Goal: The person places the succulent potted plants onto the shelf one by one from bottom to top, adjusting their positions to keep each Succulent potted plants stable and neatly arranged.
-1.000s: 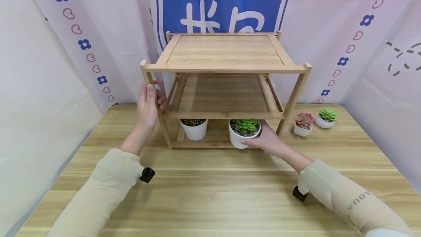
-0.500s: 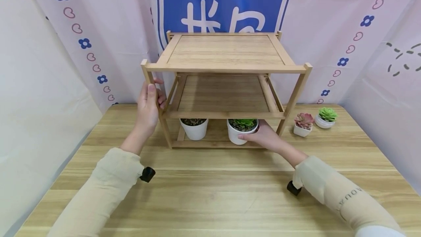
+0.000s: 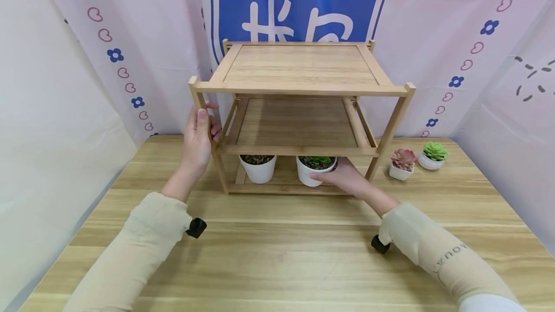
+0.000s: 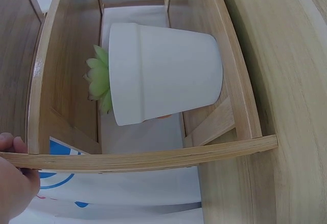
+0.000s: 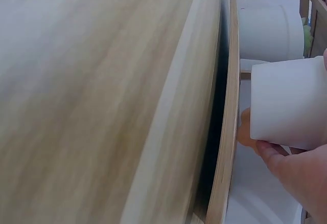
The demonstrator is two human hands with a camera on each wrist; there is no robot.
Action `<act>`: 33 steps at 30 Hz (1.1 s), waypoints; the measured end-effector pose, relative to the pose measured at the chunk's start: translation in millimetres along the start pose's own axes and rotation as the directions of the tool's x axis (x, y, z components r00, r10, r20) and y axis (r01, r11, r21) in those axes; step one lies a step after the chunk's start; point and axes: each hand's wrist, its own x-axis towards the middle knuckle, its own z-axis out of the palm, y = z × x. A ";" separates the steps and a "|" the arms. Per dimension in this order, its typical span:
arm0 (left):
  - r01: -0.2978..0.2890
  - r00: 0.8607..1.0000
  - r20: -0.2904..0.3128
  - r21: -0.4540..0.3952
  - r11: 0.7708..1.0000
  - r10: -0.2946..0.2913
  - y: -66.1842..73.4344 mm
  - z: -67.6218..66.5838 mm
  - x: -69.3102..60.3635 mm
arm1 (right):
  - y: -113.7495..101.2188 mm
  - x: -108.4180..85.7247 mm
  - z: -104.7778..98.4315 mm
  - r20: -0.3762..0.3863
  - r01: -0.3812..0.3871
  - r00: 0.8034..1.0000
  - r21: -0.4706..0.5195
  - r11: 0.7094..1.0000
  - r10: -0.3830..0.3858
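Note:
A three-tier wooden rack [image 3: 303, 89] stands at the back of the table. My left hand [image 3: 197, 144] grips its front left post below the top board. My right hand [image 3: 347, 177] holds a white pot with a green succulent [image 3: 306, 176] at the front of the bottom tier, under the middle board. In the right wrist view this pot [image 5: 288, 101] appears slightly apart from the rack's front rail, with fingertips showing near its base. Left of it, a second white pot [image 3: 260, 173] stands on the bottom tier; the left wrist view shows its green succulent [image 4: 99, 78].
On the table [image 3: 277, 259], right of the rack, sit a small pink succulent in a white pot [image 3: 401, 171] and a small green succulent in a round white pot [image 3: 431, 162]. A curtain with a blue panel [image 3: 299, 8] hangs behind the rack.
My right hand has moved the pot farther back and slightly left, so more of its succulent is hidden under the middle board. My left hand keeps its grip on the post.

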 end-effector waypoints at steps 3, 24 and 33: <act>0.000 1.000 0.002 0.007 1.000 0.000 -0.1 -0.3 0.0 | -1.6 1.9 3.1 0.014 -0.025 1.000 0.009 1.000 0.025; -0.008 1.000 0.001 -0.003 1.000 0.008 -0.4 -0.1 -0.1 | -1.0 18.2 27.4 -0.037 0.039 0.999 0.009 0.999 -0.039; -0.024 1.000 0.007 -0.035 0.999 0.024 -3.4 -0.4 1.0 | -0.4 22.6 29.2 0.007 0.032 0.999 0.028 0.999 -0.032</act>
